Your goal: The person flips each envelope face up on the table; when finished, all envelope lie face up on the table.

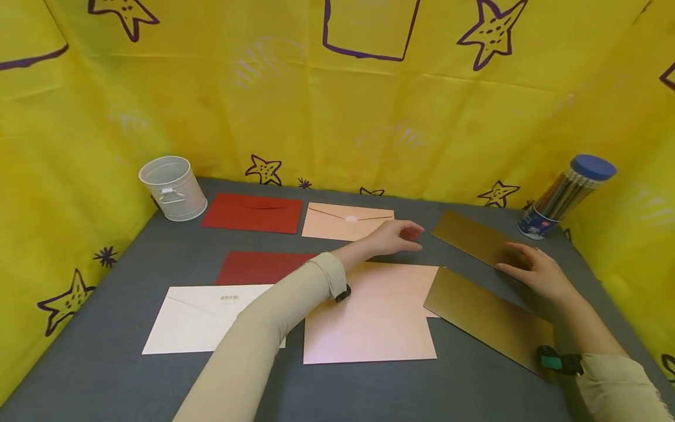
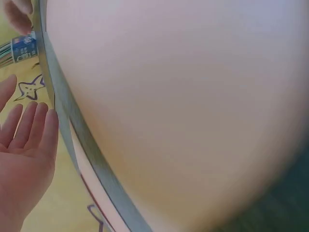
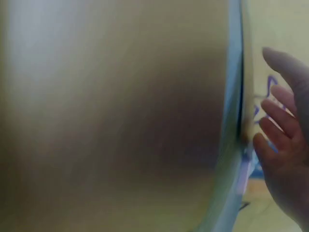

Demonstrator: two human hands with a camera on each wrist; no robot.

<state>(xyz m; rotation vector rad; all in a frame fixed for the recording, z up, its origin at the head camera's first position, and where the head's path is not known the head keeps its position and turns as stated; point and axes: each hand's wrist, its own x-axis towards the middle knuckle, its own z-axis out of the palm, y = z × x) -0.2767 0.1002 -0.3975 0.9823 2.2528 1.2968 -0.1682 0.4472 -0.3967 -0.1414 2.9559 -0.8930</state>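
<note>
My left hand (image 1: 395, 237), fingers loosely bent, is beside the right end of the small peach envelope (image 1: 337, 223) and holds nothing. Palm and fingers show bare in the left wrist view, where a pale pink envelope (image 2: 183, 96) fills most of the picture. At the right, my right hand (image 1: 538, 272) overlaps the near end of the back gold envelope (image 1: 464, 234), nothing in its grasp. Its fingers (image 3: 280, 118) are slightly bent and apart in the right wrist view. A second gold envelope (image 1: 485, 319) lies in front, under the right wrist. Large pink envelopes (image 1: 369, 328) overlap between the arms.
Left of the peach envelope lies a red envelope (image 1: 253, 214). A darker red one (image 1: 263, 266) and a white one (image 1: 195, 328) are partly behind the left sleeve. A white bucket (image 1: 176, 190) stands back left, a blue-lidded pencil tub (image 1: 538, 220) back right. Yellow cloth (image 1: 337, 117) encloses the table.
</note>
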